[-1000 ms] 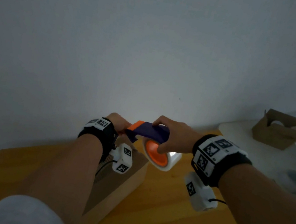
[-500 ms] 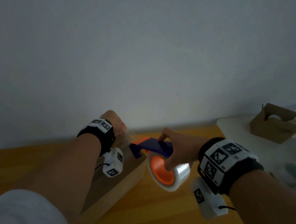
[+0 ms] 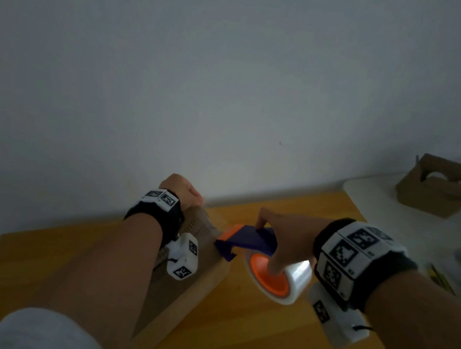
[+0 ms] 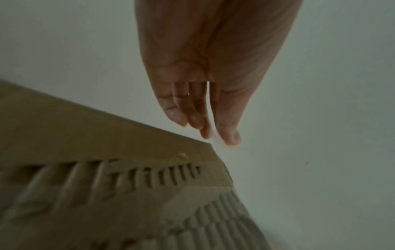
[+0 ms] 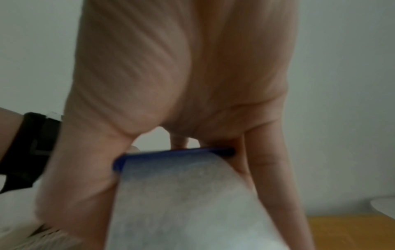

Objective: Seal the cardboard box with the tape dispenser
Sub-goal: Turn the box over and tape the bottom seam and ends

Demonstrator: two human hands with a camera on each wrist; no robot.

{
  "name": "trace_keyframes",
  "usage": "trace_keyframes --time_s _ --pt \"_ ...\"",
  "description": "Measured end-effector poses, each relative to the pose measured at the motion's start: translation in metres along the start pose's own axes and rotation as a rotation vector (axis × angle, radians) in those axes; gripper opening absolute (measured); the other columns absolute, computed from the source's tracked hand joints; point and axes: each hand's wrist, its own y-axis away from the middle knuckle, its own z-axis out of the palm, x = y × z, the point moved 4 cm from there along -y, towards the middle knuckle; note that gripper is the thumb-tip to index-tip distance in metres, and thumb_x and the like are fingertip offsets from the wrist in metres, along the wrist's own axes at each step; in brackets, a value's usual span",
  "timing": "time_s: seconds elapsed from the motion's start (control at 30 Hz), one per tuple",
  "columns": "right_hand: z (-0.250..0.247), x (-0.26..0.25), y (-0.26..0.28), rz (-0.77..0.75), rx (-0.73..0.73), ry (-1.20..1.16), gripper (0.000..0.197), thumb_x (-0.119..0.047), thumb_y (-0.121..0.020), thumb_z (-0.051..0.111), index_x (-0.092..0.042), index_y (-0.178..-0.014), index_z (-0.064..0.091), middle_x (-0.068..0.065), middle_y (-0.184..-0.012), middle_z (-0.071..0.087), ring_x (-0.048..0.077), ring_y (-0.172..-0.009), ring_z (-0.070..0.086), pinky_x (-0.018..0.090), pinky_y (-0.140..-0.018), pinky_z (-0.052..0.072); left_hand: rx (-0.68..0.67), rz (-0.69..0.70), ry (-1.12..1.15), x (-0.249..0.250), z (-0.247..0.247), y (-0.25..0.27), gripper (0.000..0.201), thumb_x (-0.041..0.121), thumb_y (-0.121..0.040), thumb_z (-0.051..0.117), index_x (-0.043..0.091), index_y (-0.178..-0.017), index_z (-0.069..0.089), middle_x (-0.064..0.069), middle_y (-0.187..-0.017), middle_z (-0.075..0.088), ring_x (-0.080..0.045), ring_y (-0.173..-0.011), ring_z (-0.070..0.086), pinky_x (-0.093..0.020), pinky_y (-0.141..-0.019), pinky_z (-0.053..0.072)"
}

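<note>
1. Right hand (image 3: 288,238) grips the dispenser (image 3: 252,239): fingers over the blue body, thumb down by the orange core of the tape roll (image 3: 282,279). Hold looks firm; keep it that way for the pull.
2. Left hand (image 4: 205,81) holds nothing. Fingers are straight and close together, pointing down past the far end of the box (image 3: 197,277); whether the tips touch it I cannot tell. Best use: press on the far end to pin the tape start and stop the box sliding.
3. Dispenser nose sits at the box's far right top edge, roll hanging off to the right over the worktop (image 3: 256,344). Whether tape is already stuck down cannot be seen.
4. To do the step well, probably: lay the nose flat on the seam, press down, draw in one straight line along the box length, keep tension so the tape lies without wrinkles.
5. Risk: the box is light and may skid or tip if the left hand lets up; an angled pull would run the tape off the seam.
6. Box lies lengthwise on the yellow worktop, near the wall (image 3: 237,85).
</note>
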Motion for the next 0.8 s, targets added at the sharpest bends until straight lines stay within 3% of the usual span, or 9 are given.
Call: trace_keyframes --time_s 0.1,0.2,0.37,0.47,0.63,0.8 --pt "0.0 -0.001 -0.001 0.007 -0.005 0.004 0.072 -0.031 -0.07 0.077 -0.026 -0.127 0.033 -0.004 -0.086 0.053 0.022 -0.076 0.057 0.035 -0.068 0.051 0.014 0.001 -0.032 -0.001 0.002 0.0 0.021 0.02 -0.08 0.072 0.007 -0.095 0.076 -0.012 -0.106 0.073 -0.026 -0.101 0.067 -0.028 -0.09 0.051" --pt "0.0 0.0 -0.002 0.012 -0.005 0.007 0.071 -0.032 -0.07 0.076 -0.027 -0.127 0.033 -0.007 -0.081 0.05 0.016 -0.067 0.053 0.031 -0.06 0.047 0.022 0.005 -0.043 -0.002 0.004 -0.001 0.021 0.022 -0.079 0.073 0.008 -0.095 0.076 -0.011 -0.104 0.073 -0.027 -0.098 0.068 -0.029 -0.089 0.054" --pt "-0.002 -0.003 -0.004 0.017 -0.004 0.034 0.071 -0.032 -0.071 0.076 -0.026 -0.127 0.034 -0.004 -0.082 0.05 0.017 -0.066 0.051 0.031 -0.059 0.044 0.041 0.004 -0.066 -0.003 0.004 -0.001 0.02 0.021 -0.081 0.07 0.009 -0.096 0.076 -0.01 -0.105 0.073 -0.026 -0.101 0.068 -0.029 -0.092 0.053" --pt "-0.004 -0.007 -0.005 0.009 -0.01 0.069 0.071 -0.033 -0.072 0.076 -0.024 -0.128 0.033 -0.001 -0.09 0.051 0.023 -0.075 0.053 0.035 -0.066 0.046 0.046 0.006 -0.085 -0.003 0.004 -0.001 0.02 0.021 -0.082 0.068 0.01 -0.097 0.075 -0.009 -0.105 0.073 -0.027 -0.099 0.068 -0.028 -0.087 0.052" --pt "-0.006 -0.007 -0.008 0.013 -0.015 0.101 0.073 -0.033 -0.072 0.076 -0.024 -0.129 0.032 -0.002 -0.087 0.05 0.025 -0.081 0.055 0.039 -0.073 0.05 0.05 -0.014 -0.068 -0.01 0.007 -0.004 0.02 0.022 -0.078 0.073 0.011 -0.094 0.076 -0.01 -0.103 0.074 -0.027 -0.096 0.069 -0.031 -0.089 0.053" --pt "-0.006 -0.005 -0.01 0.028 -0.006 0.114 0.073 -0.033 -0.071 0.076 -0.026 -0.128 0.032 -0.005 -0.08 0.048 0.025 -0.078 0.056 0.038 -0.071 0.051 0.047 -0.015 -0.043 -0.013 0.007 -0.006 0.018 0.022 -0.078 0.074 0.011 -0.093 0.075 -0.01 -0.104 0.073 -0.027 -0.099 0.067 -0.031 -0.09 0.052"
